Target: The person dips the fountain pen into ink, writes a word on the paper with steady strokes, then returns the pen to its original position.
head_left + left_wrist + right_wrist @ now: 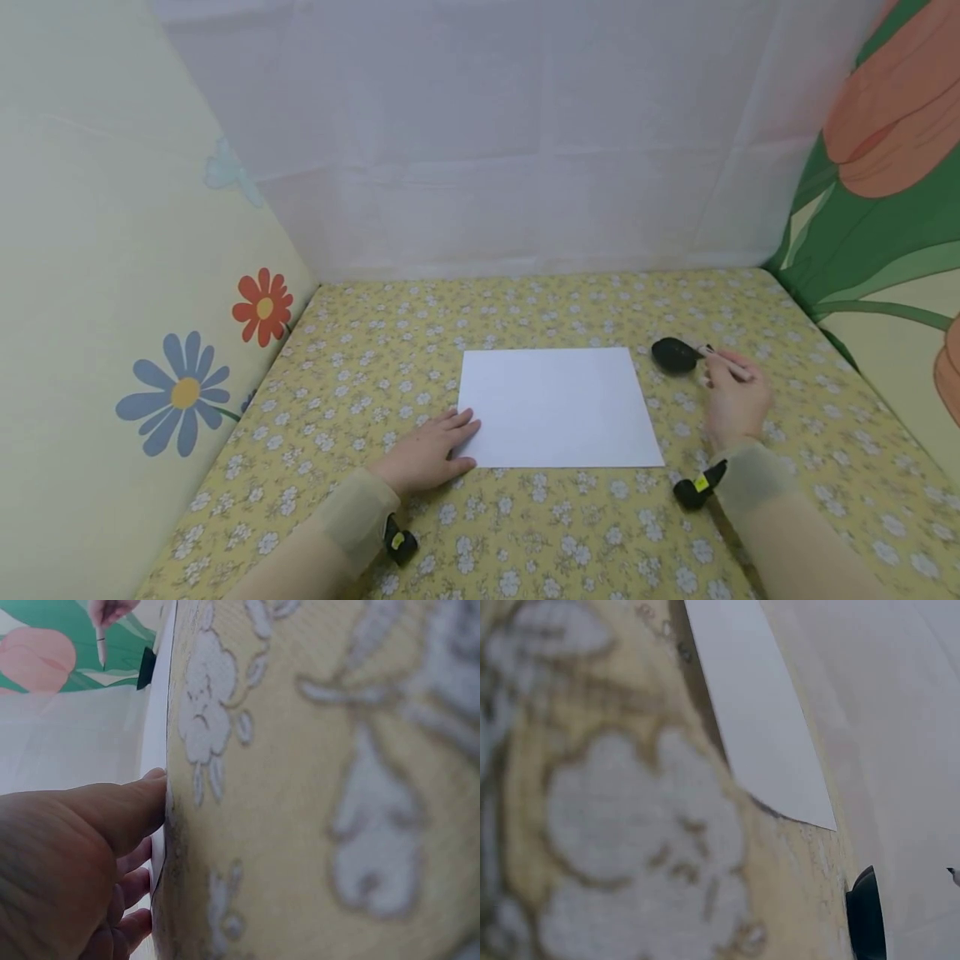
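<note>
A white sheet of paper (561, 408) lies on the flowered tablecloth. My left hand (431, 450) rests at its left edge, fingers spread over the lower left corner; the left wrist view shows the thumb and fingertips (135, 926) along that edge. To the right of the sheet, my right hand (738, 400) pinches a slim light-coloured pen (731, 365) with a dark tip. That pen (100, 649) points down in the left wrist view. A small rounded black object (675, 356) sits just left of the pen, overlapped by it in the head view.
The yellow flowered tablecloth (360, 367) covers the table. White cloth (480, 150) hangs behind it, with printed panels (187, 392) at the left and right sides. Each wrist wears a small black device (400, 543).
</note>
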Demonstrator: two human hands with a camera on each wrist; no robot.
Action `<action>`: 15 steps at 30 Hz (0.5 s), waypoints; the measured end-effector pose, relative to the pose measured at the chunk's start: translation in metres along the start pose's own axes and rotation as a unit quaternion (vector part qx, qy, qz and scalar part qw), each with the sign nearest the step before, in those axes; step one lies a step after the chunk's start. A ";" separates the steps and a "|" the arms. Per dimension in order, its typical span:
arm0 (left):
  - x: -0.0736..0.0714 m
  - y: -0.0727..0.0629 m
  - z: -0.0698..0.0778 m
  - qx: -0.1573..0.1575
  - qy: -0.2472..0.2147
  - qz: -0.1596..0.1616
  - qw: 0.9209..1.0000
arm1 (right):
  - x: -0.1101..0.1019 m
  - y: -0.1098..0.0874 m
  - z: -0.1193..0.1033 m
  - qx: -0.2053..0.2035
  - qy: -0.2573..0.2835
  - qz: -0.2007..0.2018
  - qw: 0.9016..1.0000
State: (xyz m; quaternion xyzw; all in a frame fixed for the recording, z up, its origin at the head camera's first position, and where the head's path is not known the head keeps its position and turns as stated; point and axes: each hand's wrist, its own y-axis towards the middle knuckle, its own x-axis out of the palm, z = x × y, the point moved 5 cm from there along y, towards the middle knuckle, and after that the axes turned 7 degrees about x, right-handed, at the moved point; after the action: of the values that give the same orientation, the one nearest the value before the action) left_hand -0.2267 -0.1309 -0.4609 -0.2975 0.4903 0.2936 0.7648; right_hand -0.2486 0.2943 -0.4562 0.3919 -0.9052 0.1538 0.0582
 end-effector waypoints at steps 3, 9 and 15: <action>0.000 0.000 0.000 0.001 0.001 0.001 1.000 | 0.002 -0.001 0.000 0.000 -0.001 -0.009 1.000; 0.001 0.000 0.000 0.002 0.001 0.003 1.000 | 0.007 -0.006 -0.002 -0.003 -0.028 -0.027 0.999; 0.000 0.000 0.000 0.003 -0.002 0.004 1.000 | 0.018 -0.012 -0.003 -0.003 -0.055 -0.047 0.997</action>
State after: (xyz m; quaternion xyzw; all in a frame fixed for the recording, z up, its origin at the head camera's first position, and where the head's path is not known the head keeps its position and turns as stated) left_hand -0.2262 -0.1309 -0.4605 -0.2929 0.4906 0.2961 0.7654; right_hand -0.2522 0.2753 -0.4464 0.4414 -0.8882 0.1264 0.0170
